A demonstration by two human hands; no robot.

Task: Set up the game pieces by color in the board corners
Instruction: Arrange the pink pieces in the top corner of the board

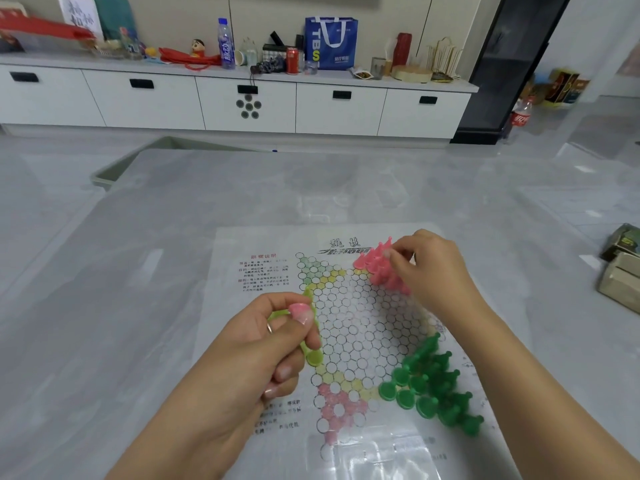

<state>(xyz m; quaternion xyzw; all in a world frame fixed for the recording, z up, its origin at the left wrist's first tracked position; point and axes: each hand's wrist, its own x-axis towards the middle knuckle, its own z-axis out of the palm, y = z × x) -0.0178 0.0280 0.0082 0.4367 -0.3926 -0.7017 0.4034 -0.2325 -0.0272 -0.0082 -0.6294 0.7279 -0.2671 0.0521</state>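
Observation:
A paper checkers board [353, 327] printed with circles lies on the grey table. Several pink pieces [375, 268] stand grouped in its far right corner; my right hand [429, 268] pinches one of them at the group's edge. Several dark green pieces [433, 386] fill the near right corner. My left hand [256, 344] hovers over the board's left side, gripping yellow-green pieces [311, 356] in its curled fingers, with one pink piece [301, 311] at the thumb.
The table [138, 271] is glossy grey. Small boxes [620, 265] sit at its right edge. A grey bin [114, 171] stands beyond the far left corner. A white cabinet [242, 98] with bottles, a can and a blue bag lines the back wall.

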